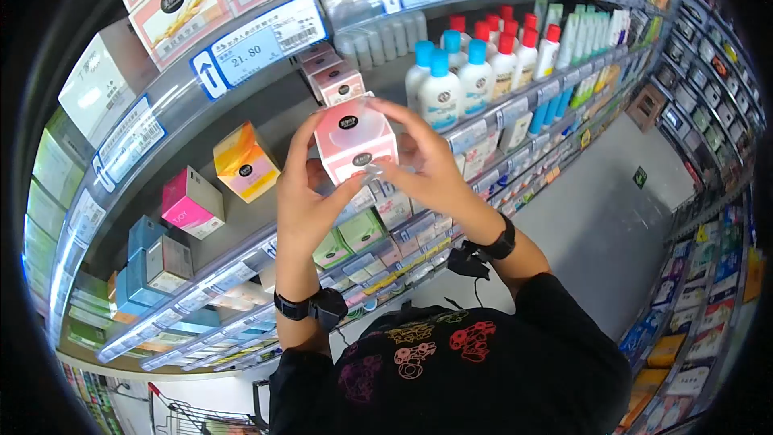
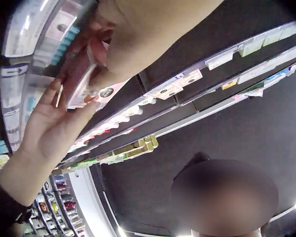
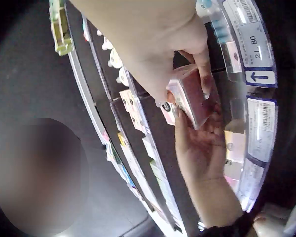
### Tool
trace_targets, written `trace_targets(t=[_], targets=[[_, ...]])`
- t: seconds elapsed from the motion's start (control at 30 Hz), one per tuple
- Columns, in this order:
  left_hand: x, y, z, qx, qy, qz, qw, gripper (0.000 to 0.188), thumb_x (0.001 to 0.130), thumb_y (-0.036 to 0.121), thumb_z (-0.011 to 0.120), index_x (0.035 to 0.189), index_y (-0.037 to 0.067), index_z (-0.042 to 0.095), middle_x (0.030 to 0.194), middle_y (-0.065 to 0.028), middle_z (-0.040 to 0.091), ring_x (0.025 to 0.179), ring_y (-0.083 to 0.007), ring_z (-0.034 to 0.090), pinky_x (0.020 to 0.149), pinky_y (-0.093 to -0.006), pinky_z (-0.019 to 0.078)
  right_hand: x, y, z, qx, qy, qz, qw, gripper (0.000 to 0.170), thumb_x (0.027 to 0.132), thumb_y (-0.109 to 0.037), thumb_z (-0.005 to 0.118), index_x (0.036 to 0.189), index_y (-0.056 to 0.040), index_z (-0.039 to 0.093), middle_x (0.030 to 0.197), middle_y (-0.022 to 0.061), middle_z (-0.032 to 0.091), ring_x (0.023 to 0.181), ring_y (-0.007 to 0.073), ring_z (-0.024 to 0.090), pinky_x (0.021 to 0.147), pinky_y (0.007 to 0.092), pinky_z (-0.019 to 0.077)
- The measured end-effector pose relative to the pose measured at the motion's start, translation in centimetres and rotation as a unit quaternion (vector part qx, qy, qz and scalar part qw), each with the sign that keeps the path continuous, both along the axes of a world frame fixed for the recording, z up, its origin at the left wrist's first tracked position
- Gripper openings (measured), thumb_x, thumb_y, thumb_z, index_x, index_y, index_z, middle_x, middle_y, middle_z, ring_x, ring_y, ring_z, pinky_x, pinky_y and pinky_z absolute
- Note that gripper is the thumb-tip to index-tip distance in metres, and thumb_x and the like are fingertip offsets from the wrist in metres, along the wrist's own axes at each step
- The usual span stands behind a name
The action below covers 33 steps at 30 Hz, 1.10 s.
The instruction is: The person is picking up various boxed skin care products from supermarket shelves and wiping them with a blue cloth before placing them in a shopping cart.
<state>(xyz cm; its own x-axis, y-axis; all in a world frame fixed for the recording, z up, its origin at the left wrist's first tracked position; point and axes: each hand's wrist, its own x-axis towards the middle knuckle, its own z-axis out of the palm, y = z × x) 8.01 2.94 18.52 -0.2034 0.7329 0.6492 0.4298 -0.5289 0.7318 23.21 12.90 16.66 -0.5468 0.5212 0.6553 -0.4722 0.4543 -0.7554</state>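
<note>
A pink and white carton [image 1: 354,138] with dark oval logos is held between both hands in front of the shelf. My left hand [image 1: 304,193] grips its left side, thumb at the lower front edge. From the right, my right hand [image 1: 431,165] grips it too, its thumb on the lower front and fingers around the upper corner. In the right wrist view the carton [image 3: 195,96] is tilted, with thumbs and fingers around its edges. Just behind it, small pink boxes [image 1: 336,80] stand in a row on the shelf.
On the same shelf are an orange box [image 1: 245,163], a magenta box [image 1: 193,203] and white bottles [image 1: 440,97] with blue or red caps. A price-tag rail [image 1: 262,44] runs above. A shopping cart [image 1: 201,417] stands at lower left; aisle floor [image 1: 596,201] lies to the right.
</note>
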Motion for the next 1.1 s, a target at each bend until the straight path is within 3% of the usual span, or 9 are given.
trace_targets(t=[0.13, 0.27, 0.3, 0.4, 0.53, 0.7, 0.77, 0.93, 1.1], targets=[[-0.7, 1.0, -0.4, -0.021, -0.154, -0.066, 0.986, 0.071, 0.077, -0.001, 0.065, 0.140, 0.003, 0.032, 0.134, -0.0155, 0.043, 0.122, -0.0224, 0.046, 0.099, -0.0349, 0.0418, 0.0, 1.4, 0.6, -0.136, 0.062, 0.148, 0.978, 0.073, 0.077, 0.007, 0.063, 0.141, -0.0042, 0.030, 0.133, 0.0115, 0.042, 0.099, 0.0155, 0.059, 0.077, 0.0259, 0.0528], [-0.3, 1.3, -0.7, -0.021, -0.353, -0.208, 0.912, 0.061, 0.092, 0.026, 0.055, 0.141, 0.001, 0.028, 0.143, -0.0151, 0.035, 0.130, -0.0256, 0.039, 0.104, -0.0393, 0.0365, 0.4, 0.2, 0.7, 0.018, 0.084, 0.026, 0.996, 0.083, 0.070, 0.003, 0.072, 0.140, 0.0012, 0.028, 0.134, 0.0164, 0.042, 0.105, 0.0167, 0.056, 0.078, 0.0267, 0.0521], [0.1, 1.7, -1.1, -0.013, -0.378, -0.204, 0.903, 0.064, 0.095, 0.044, 0.044, 0.141, 0.002, 0.030, 0.143, -0.0142, 0.036, 0.129, -0.0264, 0.041, 0.103, -0.0401, 0.0386, 0.3, -0.2, 0.6, 0.058, 0.075, -0.023, 0.995, 0.088, 0.065, -0.005, 0.080, 0.137, 0.0032, 0.031, 0.133, 0.0207, 0.043, 0.105, 0.0235, 0.058, 0.080, 0.0300, 0.0519], [-0.1, 2.2, -2.8, -0.052, -0.476, -0.287, 0.829, 0.066, 0.095, 0.052, 0.038, 0.139, 0.003, 0.034, 0.138, -0.0135, 0.043, 0.126, -0.0258, 0.045, 0.102, -0.0398, 0.0405, 0.3, -0.9, 1.3, 0.316, 0.083, -0.237, 0.915, 0.089, 0.062, -0.014, 0.084, 0.135, 0.0028, 0.035, 0.130, 0.0244, 0.045, 0.103, 0.0331, 0.060, 0.083, 0.0354, 0.0514], [1.8, 3.1, -2.6, -0.061, -0.611, -0.341, 0.712, 0.068, 0.092, 0.060, 0.035, 0.133, 0.006, 0.043, 0.127, -0.0109, 0.055, 0.112, -0.0256, 0.057, 0.094, -0.0384, 0.0472, -0.1, -1.0, 1.0, 0.352, 0.132, -0.248, 0.893, 0.096, 0.059, -0.023, 0.089, 0.131, 0.0045, 0.032, 0.123, 0.0300, 0.049, 0.113, 0.0395, 0.053, 0.091, 0.0424, 0.0465], [2.2, 4.0, -3.3, -0.040, -0.618, -0.339, 0.708, 0.061, 0.095, 0.052, 0.034, 0.135, 0.006, 0.039, 0.133, -0.0169, 0.048, 0.119, -0.0346, 0.050, 0.096, -0.0520, 0.0440, 0.6, -0.2, 0.7, 0.320, 0.120, -0.252, 0.905, 0.097, 0.060, -0.023, 0.089, 0.132, 0.0080, 0.032, 0.122, 0.0289, 0.050, 0.110, 0.0387, 0.055, 0.090, 0.0425, 0.0467], [2.1, 4.2, -4.1, -0.030, -0.606, -0.389, 0.693, 0.061, 0.095, 0.051, 0.034, 0.135, 0.006, 0.039, 0.134, -0.0173, 0.047, 0.120, -0.0348, 0.050, 0.096, -0.0519, 0.0440, 0.9, -0.2, 0.6, 0.307, 0.113, -0.255, 0.910, 0.096, 0.060, -0.022, 0.089, 0.131, 0.0088, 0.032, 0.122, 0.0283, 0.050, 0.110, 0.0386, 0.055, 0.091, 0.0428, 0.0464], [3.8, 3.3, -2.9, -0.053, -0.592, -0.224, 0.772, 0.065, 0.093, 0.057, 0.036, 0.128, 0.004, 0.047, 0.117, -0.0132, 0.060, 0.107, -0.0255, 0.060, 0.092, -0.0396, 0.0482, 1.2, 0.0, 0.8, 0.320, 0.129, -0.216, 0.913, 0.094, 0.059, -0.021, 0.089, 0.131, 0.0077, 0.035, 0.124, 0.0281, 0.049, 0.111, 0.0385, 0.054, 0.091, 0.0428, 0.0462], [5.0, 2.0, -3.4, -0.039, -0.606, -0.167, 0.777, 0.069, 0.092, 0.056, 0.034, 0.131, 0.000, 0.044, 0.126, -0.0185, 0.054, 0.111, -0.0316, 0.057, 0.097, -0.0428, 0.0437, 1.5, -0.9, -0.6, 0.297, 0.135, -0.165, 0.931, 0.088, 0.062, -0.020, 0.087, 0.131, 0.0027, 0.037, 0.122, 0.0268, 0.050, 0.111, 0.0390, 0.054, 0.091, 0.0443, 0.0465]])
